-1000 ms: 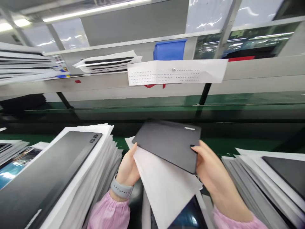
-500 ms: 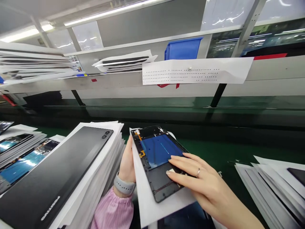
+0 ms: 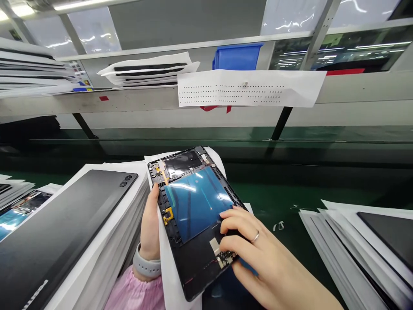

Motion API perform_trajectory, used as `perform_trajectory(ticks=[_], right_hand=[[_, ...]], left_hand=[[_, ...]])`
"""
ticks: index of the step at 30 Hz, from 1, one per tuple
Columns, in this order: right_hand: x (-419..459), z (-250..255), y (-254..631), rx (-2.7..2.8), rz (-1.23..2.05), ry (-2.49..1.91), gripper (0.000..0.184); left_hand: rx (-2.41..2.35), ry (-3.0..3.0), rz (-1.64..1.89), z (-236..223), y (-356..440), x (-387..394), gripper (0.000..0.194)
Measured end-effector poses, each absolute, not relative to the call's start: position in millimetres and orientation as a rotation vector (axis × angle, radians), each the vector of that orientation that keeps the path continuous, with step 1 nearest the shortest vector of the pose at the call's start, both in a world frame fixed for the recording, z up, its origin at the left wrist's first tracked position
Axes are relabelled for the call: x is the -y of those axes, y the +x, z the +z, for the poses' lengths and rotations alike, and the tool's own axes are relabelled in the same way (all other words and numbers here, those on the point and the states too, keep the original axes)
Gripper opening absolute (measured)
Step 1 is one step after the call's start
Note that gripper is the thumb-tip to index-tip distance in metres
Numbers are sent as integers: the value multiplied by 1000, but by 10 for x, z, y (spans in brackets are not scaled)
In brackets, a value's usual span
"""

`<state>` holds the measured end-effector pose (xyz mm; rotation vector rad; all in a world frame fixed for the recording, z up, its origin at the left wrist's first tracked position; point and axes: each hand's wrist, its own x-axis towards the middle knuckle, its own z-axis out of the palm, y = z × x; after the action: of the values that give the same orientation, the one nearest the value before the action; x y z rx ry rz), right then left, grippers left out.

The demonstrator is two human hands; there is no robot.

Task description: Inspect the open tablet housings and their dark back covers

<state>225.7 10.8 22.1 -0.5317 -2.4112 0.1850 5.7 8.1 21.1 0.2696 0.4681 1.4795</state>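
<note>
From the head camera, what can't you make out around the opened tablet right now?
The right hand hides the lower edge of the open tablet and part of the small circuit board.
The tablet hides the fingers of the left hand.
The bottom edge cuts off the lettering on the black tablet on the left stack.
The dotted print on the hanging sheet is too small to read.

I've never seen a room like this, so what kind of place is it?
Probably a factory making tablet computers. A green conveyor belt, stacks of dark tablets, and an opened tablet in the left hand all point that way.
</note>
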Motion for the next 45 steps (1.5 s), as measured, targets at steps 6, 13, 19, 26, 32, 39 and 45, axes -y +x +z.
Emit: perform_trajectory(ticks=[6,13,19,26,32,39,45], right_hand=[[-69,180,2168,2429,210,-522,39],[-147,182,2333,1906,544,-846,12],[-429,79,2284,1474,1208,-1052,41],[-389,116,2072,1204,1604,-978,28],[-329,77,2070,1234,1397,-1029,38],[-327,95,2127,1445,1117,-1057,36],[-264,121,2164,1380,1061,-1121,22]], left_hand=[[-438,234,1460,277,75,-70,63],[-403,262,1443,257,57,-90,58],[-492,157,1392,330,130,-97,59],[-557,85,1348,315,104,-122,59],[-640,-85,1388,373,88,-107,51],[-340,271,1321,259,1,-91,51],[-236,444,1262,232,-16,-83,55]])
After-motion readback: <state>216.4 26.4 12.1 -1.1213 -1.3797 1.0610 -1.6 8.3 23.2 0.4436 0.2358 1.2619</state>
